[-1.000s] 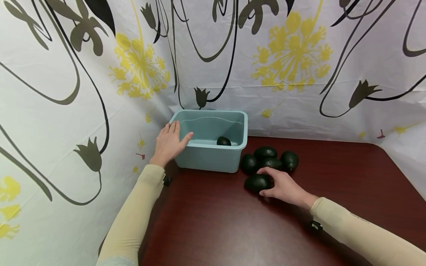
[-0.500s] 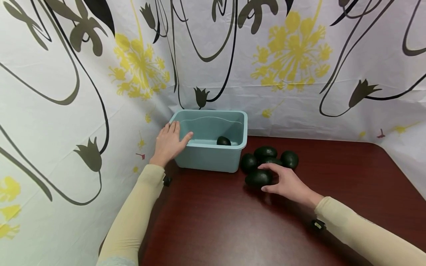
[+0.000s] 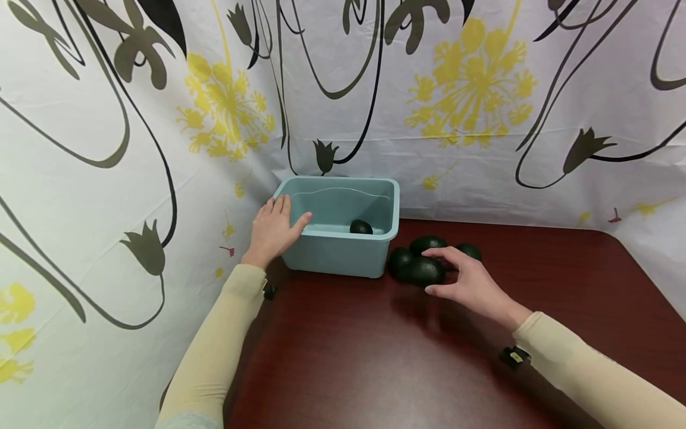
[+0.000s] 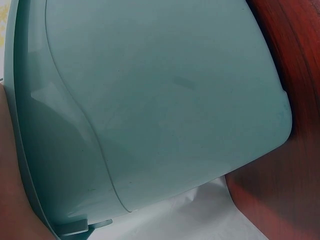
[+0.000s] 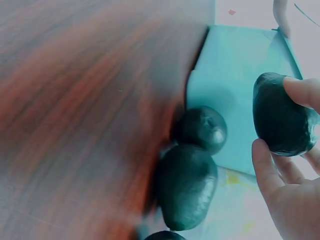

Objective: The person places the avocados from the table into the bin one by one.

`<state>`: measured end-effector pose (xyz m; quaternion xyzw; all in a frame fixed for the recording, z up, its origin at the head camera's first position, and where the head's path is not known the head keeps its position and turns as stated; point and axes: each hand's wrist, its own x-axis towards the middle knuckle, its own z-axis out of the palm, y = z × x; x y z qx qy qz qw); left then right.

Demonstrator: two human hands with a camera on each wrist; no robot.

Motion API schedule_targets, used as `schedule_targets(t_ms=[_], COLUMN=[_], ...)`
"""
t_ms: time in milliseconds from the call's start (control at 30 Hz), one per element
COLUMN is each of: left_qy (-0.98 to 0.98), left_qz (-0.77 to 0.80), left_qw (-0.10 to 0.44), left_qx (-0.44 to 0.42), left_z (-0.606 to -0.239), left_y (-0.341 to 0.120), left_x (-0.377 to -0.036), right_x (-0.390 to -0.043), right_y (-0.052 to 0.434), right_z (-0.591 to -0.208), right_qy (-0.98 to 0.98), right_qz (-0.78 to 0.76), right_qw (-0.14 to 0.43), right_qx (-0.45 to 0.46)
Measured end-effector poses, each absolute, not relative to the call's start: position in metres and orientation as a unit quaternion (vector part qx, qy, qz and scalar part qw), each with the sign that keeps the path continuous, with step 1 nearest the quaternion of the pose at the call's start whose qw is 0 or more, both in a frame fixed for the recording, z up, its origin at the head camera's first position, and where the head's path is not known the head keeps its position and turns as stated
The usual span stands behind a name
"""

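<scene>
My right hand (image 3: 455, 277) grips a dark green avocado (image 3: 423, 270) and holds it above the table, just right of the teal bin (image 3: 334, 256). The right wrist view shows the held avocado (image 5: 280, 120) between thumb and fingers, with the bin's wall (image 5: 235, 95) behind. My left hand (image 3: 274, 229) rests flat on the bin's left front corner, fingers straight. One avocado (image 3: 361, 227) lies inside the bin. Three more avocados (image 3: 427, 243) lie on the table behind my right hand. The left wrist view is filled by the bin's outer wall (image 4: 165, 100).
The dark red-brown table (image 3: 375, 357) stretches toward me and to the right. A flowered white curtain (image 3: 482, 119) closes off the back and the left side right behind the bin. The loose avocados (image 5: 187, 185) lie close against the bin's right wall.
My right hand closed round the nearest avocado, lifted it off the table and carried it up and a little toward the bin. The left hand stayed on the bin.
</scene>
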<state>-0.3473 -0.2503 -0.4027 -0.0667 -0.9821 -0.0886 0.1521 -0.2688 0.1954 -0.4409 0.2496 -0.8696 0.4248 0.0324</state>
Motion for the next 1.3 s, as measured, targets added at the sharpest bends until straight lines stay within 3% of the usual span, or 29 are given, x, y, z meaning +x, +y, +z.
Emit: schedule_targets(t_ms=[367,933,1300], left_qy=[-0.981,-0.981,-0.980], left_qz=[-0.099,-0.105,-0.102], left_qw=[0.151,0.149,0.153], left_qx=[-0.070,-0.068,-0.070], left_z=[-0.402,-0.401,-0.400], left_y=[-0.250,-0.250,-0.250], left_x=[-0.347,-0.346,-0.345], right_x=[-0.253,-0.272,-0.311], right_y=[0.185,0.181,0.177], right_z=[-0.389,-0.372,-0.376], right_qy=[-0.851,-0.841,-0.828], right_qz=[0.464,0.469,0.480], right_qw=[0.042,0.066,0.105], right_qx=[0.243,0.260,0.269])
